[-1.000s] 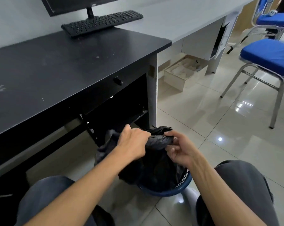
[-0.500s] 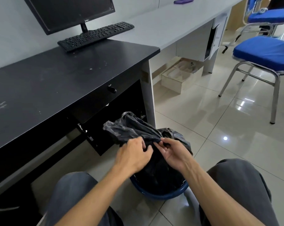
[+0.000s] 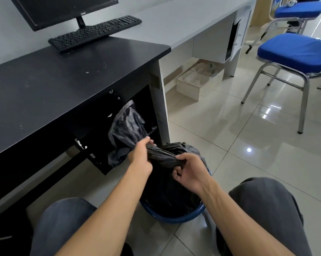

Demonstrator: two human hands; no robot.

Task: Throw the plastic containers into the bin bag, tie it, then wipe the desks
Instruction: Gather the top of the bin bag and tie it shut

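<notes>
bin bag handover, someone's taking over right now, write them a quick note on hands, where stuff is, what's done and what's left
Left hand: grips the twisted neck of the bin bag. The bag's loose top flares out past it, toward the black desk.
Right hand: fingers curled round the same neck, nearer the bag's body.
The bag sits in the blue bin on the floor, between the knees.
Done: neck gathered and twisted. No plastic containers in view; whether they are inside cannot be seen.
Left: no knot shows, so tie it, then wipe the black desk and the grey desk.
</notes>
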